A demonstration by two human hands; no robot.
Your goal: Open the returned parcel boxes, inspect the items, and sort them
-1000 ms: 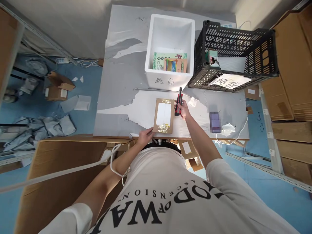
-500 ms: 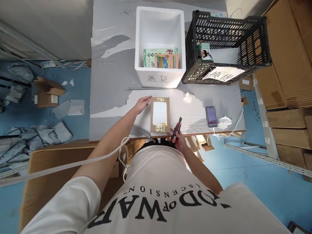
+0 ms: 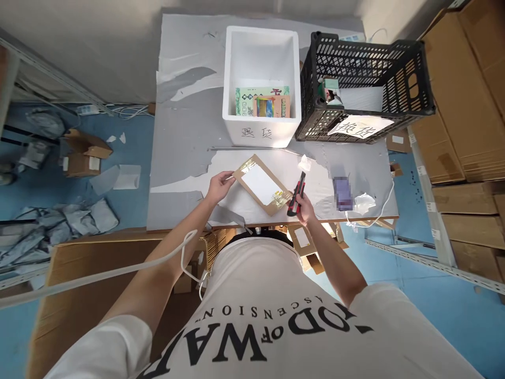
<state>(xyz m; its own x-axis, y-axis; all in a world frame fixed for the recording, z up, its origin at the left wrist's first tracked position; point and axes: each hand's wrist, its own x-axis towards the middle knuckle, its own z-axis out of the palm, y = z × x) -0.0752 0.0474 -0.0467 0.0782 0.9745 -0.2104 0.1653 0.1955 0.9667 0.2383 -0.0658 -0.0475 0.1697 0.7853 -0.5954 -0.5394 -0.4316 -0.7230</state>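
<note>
The cardboard package (image 3: 262,185) has turned since 0.5 s ago: it lay squared to the table (image 3: 185,150) then, and now sits slantwise between the 2 hands, with 1 taped end toward the left hand (image 3: 221,188) and the other toward the right hand (image 3: 305,208). For the handling in progress, this seems to mean the package is being swung round, with its 2 taped ends now near the 2 hands. The left hand pinches the package's left corner between thumb and fingers, its forearm reaching forward and inward. The right hand is closed round the red-and-black cutter (image 3: 296,196), blade pointing away from the body, and has moved farther out over the table; its fingertips meet the package's right corner, though I cannot tell whether they grip it. Whether the package is lifted is unclear. Beyond the hands stands the white box (image 3: 262,132); right of the right hand lies the phone (image 3: 342,193).
</note>
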